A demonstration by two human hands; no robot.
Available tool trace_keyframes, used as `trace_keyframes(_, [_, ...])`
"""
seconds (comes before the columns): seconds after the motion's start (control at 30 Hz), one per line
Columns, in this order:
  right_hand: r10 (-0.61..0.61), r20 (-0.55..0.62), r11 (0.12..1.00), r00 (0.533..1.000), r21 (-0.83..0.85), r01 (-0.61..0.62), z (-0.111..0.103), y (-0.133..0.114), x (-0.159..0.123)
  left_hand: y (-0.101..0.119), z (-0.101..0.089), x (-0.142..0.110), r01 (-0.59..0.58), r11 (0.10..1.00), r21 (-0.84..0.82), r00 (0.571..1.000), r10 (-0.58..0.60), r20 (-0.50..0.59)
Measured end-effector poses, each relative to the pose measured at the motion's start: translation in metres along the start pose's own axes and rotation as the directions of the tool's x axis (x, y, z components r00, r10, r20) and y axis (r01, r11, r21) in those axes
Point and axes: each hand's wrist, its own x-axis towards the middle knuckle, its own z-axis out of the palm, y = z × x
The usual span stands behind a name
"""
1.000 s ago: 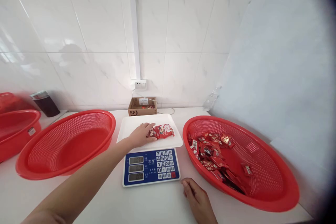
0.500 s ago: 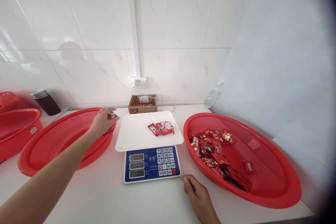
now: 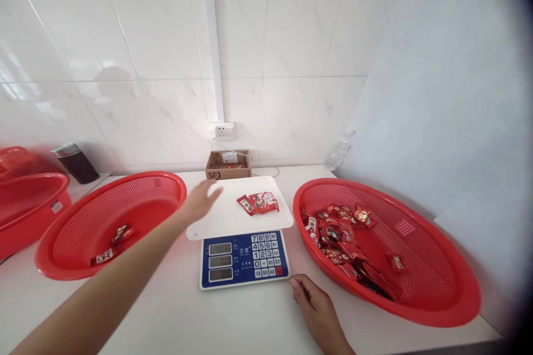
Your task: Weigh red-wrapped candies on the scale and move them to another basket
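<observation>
Packets (image 3: pixel 120 234) now in left basket (image 3: pixel 53 244); your left hand (image 3: pixel 200 201) back over the scale pan (image 3: pixel 214 216), empty, fingers loosely spread. Red packets (image 3: pixel 263 202) on pan. Your right hand (image 3: pixel 314 308) beside scale, curled; contents unclear.

Far-L red tub (image 3: pixel 25 230) partly out of frame

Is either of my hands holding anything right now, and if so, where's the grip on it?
The left hand, over the edge of the scale's white tray, holds nothing visible. Whether the curled right hand holds anything cannot be told.
</observation>
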Motion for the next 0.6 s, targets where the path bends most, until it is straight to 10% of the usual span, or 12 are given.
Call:
trace_keyframes(0.23, [-0.012, -0.015, 1.000, 1.000, 0.013, 0.012, -0.001, -0.002, -0.001, 0.087, 0.063, 0.018, -0.027, 1.000, 0.002, 0.992, 0.027, 0.122])
trace_keyframes(0.6, [0.002, 0.020, 1.000, 1.000, 0.002, -0.002, -0.002, -0.002, -0.003, 0.081, 0.053, 0.021, 0.074, 0.979, -0.192, 0.992, -0.052, 0.116])
